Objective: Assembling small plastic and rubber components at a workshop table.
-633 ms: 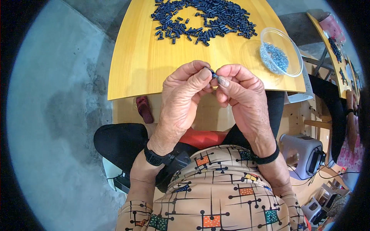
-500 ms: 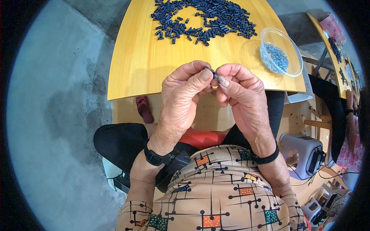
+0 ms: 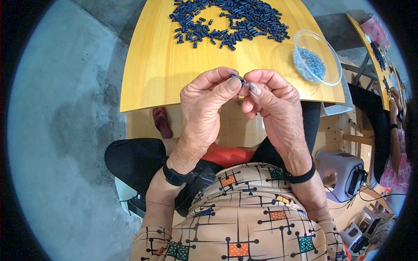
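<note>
Clock read from printed shirt [image 3: 237, 209], 12 straight ahead. At wrists: dark watch-like strap [image 3: 175, 177] on left, black band [image 3: 301, 177] on right. In left hand [image 3: 207, 102], at 12, above near table edge: 1 small dark piece [image 3: 241, 80], gripped between thumb and forefinger, mostly covered. On right hand [image 3: 274, 102]: curled fingers, thumb and forefinger tips at the piece's 3 o'clock end; cannot tell whether gripping it.

By look, probably light, stiff, smooth, hard to break, easy to let slip. Best held by the sides, with ends left free.

Beyond: yellow wood-grain table [image 3: 161, 69], seemingly smooth, likely to let small parts roll. At 1, near right edge: clear round bowl [image 3: 333, 71] of silvery-blue bits [image 3: 311, 63], too small to name. Farther, at 12: spread heap of short dark cylinders [image 3: 257, 21].

Around: pale plastic stool [image 3: 331, 174] between 2 and 3; dark red slipper [image 3: 162, 122] near 11; grey floor [image 3: 56, 130] at 10. Farthest, towards 2: co-worker's forearm [image 3: 395, 143], another yellow table [image 3: 364, 41], pink container [image 3: 374, 32].
</note>
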{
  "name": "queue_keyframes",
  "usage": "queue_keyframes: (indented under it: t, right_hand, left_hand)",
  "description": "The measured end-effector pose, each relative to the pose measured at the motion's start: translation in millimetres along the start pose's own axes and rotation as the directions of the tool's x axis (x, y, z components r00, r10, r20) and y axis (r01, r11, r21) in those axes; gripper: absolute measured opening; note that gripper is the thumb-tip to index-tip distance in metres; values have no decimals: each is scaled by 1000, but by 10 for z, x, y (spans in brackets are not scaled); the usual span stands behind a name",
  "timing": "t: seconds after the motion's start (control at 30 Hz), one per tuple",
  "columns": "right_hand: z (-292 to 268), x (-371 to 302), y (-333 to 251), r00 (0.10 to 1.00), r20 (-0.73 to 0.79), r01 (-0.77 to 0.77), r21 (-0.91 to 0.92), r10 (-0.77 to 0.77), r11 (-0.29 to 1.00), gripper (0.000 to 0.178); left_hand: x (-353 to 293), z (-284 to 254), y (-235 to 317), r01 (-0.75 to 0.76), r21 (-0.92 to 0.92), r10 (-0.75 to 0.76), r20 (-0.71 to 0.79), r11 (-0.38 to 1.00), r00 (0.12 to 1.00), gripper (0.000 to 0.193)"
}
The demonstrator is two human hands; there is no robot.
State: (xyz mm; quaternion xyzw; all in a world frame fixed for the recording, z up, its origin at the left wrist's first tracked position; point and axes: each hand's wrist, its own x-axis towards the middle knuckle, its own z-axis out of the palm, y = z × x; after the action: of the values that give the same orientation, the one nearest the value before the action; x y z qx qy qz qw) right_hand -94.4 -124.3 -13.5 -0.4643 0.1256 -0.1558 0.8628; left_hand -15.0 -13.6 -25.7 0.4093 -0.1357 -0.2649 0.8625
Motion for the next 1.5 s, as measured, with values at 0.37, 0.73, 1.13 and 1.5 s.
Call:
queue_keyframes:
  t: [0.37,0.73,1.13,1.5]
  right_hand:
    - [-3,5,13,1000,9,-4,21,4,1000,18]
    - [-8,1,60,1000,21,1,152,-4,988,17]
    - [-25,9,114,1000,3,23,124,-23,992,12]
    - [-70,19,141,992,123,-46,259,14,965,13]
  left_hand:
    - [3,-11,-18,23,-15,-23,29,1000,999,15]
    - [-11,-22,-38,84,-5,-84,15,996,996,14]
    - [-5,-42,-56,77,-75,-77,2,994,997,18]
    - [2,-40,-15,109,-94,-105,46,990,993,18]
